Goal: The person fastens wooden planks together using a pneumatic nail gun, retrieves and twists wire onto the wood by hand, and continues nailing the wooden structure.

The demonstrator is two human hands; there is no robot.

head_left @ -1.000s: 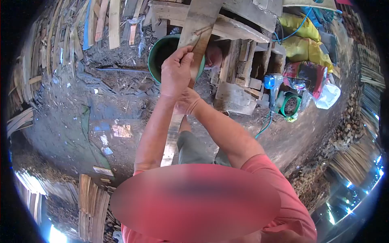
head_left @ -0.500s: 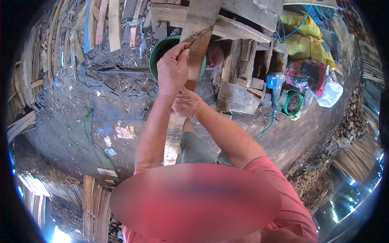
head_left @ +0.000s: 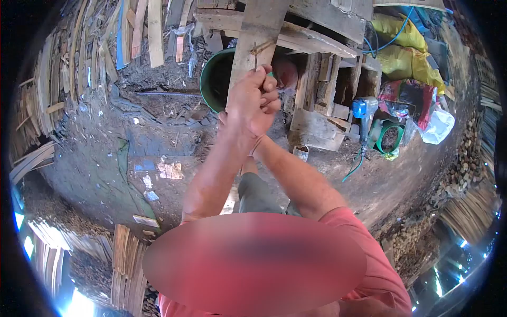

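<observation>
A long wooden board [head_left: 262, 25] runs from the stacked timber at the top down toward my body, passing over a green bucket [head_left: 203, 82]. My left hand [head_left: 252, 100] is over the board, its fingers curled around the lower end of a thin dark stick-like piece [head_left: 256, 54]. The upper tip of that piece lies against a dark mark on the board; its exact kind is unclear. Below, my right hand [head_left: 222, 119] is closed around the board, mostly hidden behind my left wrist, with only some fingertips showing at the board's left edge.
Wooden crates [head_left: 317, 127] stand to the right of the bucket. Beside them are a blue-and-grey power tool [head_left: 364, 110] with a green hose, a green ring-shaped container [head_left: 379, 138] and yellow sacks [head_left: 398, 63]. Wood strips [head_left: 156, 34] lie at upper left; a green cloth [head_left: 122, 158] lies on the ground.
My left hand has moved right and slightly down across the board, and its fingers have turned more into view. The thin piece now points more upright. My right hand has become more covered.
</observation>
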